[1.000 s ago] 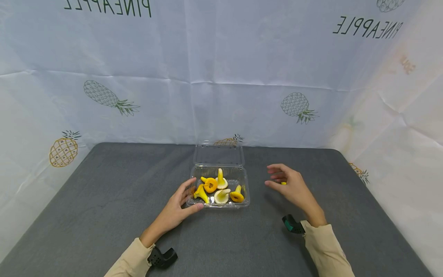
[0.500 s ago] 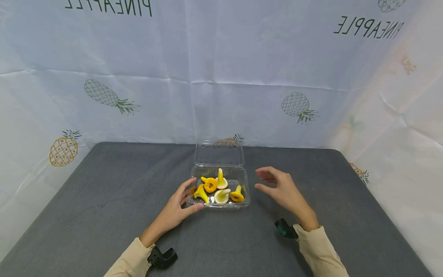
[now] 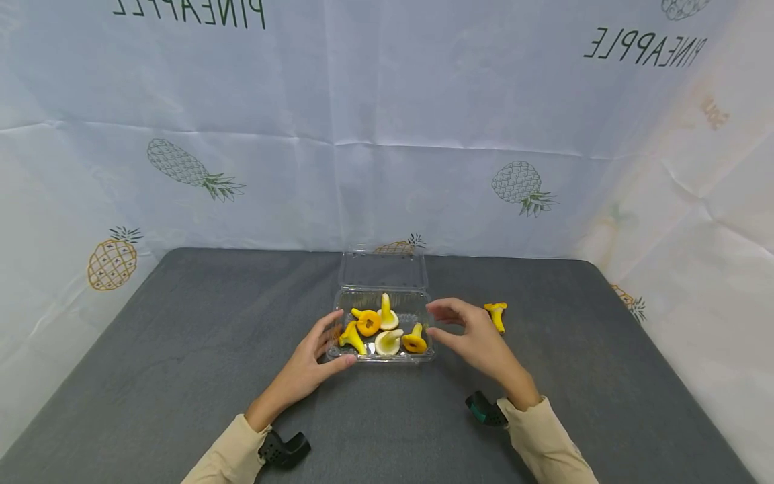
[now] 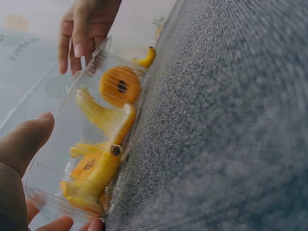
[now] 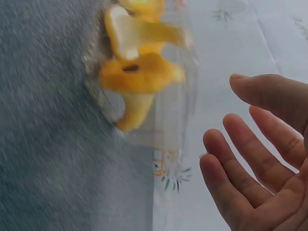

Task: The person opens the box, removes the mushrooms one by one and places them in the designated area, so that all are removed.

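Observation:
A clear plastic clamshell box [image 3: 431,329] stands on the dark table with its lid [image 3: 383,270] raised at the back. Inside lie several yellow mushrooms, among them an orange-capped one [image 3: 368,323] and a pale-capped one [image 3: 388,343]. My left hand [image 3: 310,363] grips the box's left end, thumb at the front rim and fingers curled round the side. Just off the right wall, my right hand [image 3: 474,339] holds nothing, its fingers loosely bent and parted from the thumb [image 5: 262,91]. Beyond that hand, one more yellow mushroom [image 3: 497,316] lies on the table.
The grey table [image 3: 199,336] spreads out on both sides of the box. Behind it hangs a white cloth [image 3: 423,94] printed with pineapples. Each wrist wears a black camera band, as on the left [image 3: 284,450].
My right hand has moved left to the box's right side, uncovering the mushroom on the table at the right. My left hand and the box have stayed in place.

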Motion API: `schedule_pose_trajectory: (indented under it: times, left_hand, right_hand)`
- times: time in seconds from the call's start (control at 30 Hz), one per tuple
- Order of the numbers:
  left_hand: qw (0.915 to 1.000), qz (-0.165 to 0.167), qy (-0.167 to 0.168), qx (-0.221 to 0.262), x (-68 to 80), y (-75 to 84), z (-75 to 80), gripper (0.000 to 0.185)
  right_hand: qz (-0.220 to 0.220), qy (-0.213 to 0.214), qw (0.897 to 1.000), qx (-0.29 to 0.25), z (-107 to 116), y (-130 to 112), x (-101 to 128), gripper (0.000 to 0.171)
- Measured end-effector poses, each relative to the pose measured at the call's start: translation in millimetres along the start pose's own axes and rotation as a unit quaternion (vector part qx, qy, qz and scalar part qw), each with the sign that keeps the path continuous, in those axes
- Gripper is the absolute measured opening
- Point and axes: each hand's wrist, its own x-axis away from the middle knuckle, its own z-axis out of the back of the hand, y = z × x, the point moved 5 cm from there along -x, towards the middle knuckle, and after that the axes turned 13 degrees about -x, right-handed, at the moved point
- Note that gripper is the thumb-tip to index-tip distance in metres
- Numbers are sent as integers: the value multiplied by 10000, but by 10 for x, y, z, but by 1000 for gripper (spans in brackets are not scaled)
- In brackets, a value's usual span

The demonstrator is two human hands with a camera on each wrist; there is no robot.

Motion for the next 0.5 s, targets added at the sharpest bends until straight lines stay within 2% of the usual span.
schedule_pose_trajectory:
  times: [0.23,0.5]
  left_hand:
    - [10000,-55,26,-4,0,1,1,83]
    - [10000,-60,44,-17,-7,-7,-3,82]
  right_hand:
    - [162,-136,9998,70,-150,-6,-18,38]
    - [230,-93,9996,98,-237,-29,-17,36]
